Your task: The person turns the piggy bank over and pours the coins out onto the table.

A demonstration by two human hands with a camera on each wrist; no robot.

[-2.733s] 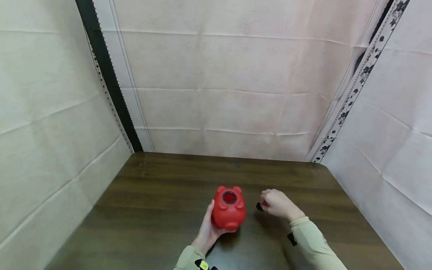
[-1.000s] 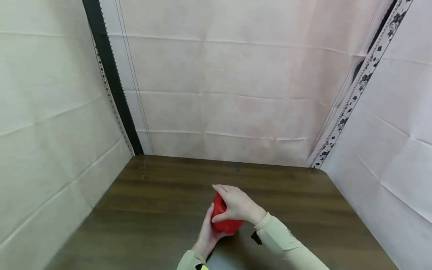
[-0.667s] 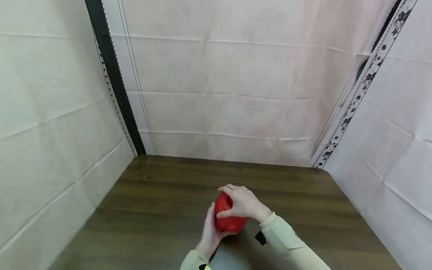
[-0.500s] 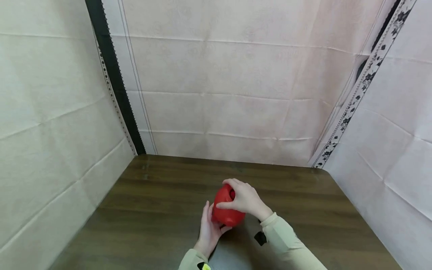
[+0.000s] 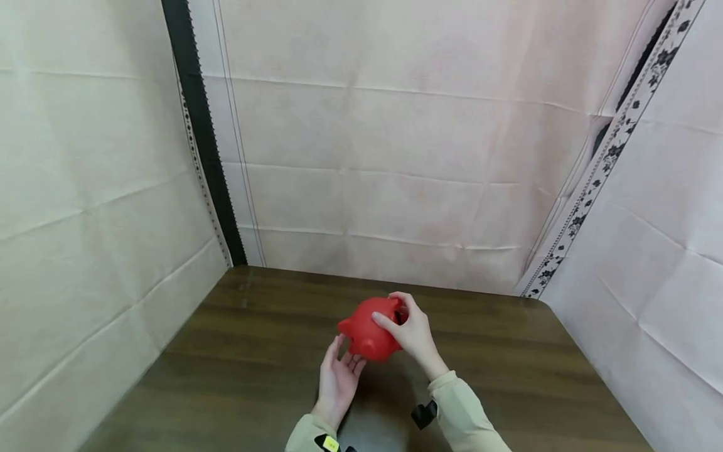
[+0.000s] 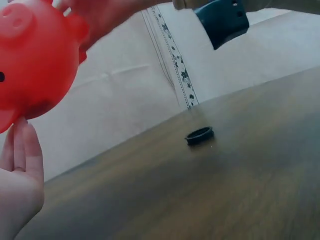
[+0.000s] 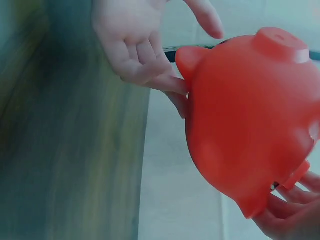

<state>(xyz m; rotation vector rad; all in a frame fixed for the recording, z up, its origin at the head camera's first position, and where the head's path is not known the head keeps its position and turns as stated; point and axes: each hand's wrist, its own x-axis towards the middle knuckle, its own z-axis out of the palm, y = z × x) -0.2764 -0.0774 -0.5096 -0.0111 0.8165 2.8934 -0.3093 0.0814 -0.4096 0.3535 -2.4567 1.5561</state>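
The right hand (image 5: 415,333) grips the red piggy bank (image 5: 369,329) from its right side, holding it lifted above the worktop (image 5: 254,351). The left hand (image 5: 337,380) lies just below and to the bank's left, palm up, fingers relaxed, fingertips touching its underside. The bank is glossy plastic, round-bodied, snout apparently tipped leftward, though blur makes this uncertain. A black cap (image 6: 199,135) lies on the worktop, well apart.

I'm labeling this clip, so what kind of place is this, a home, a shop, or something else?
Most likely a staged recording booth, not a lived-in room: pale creased sheets screen three sides of a bare wooden table, and only a red piggy bank and a small black cap are in view.
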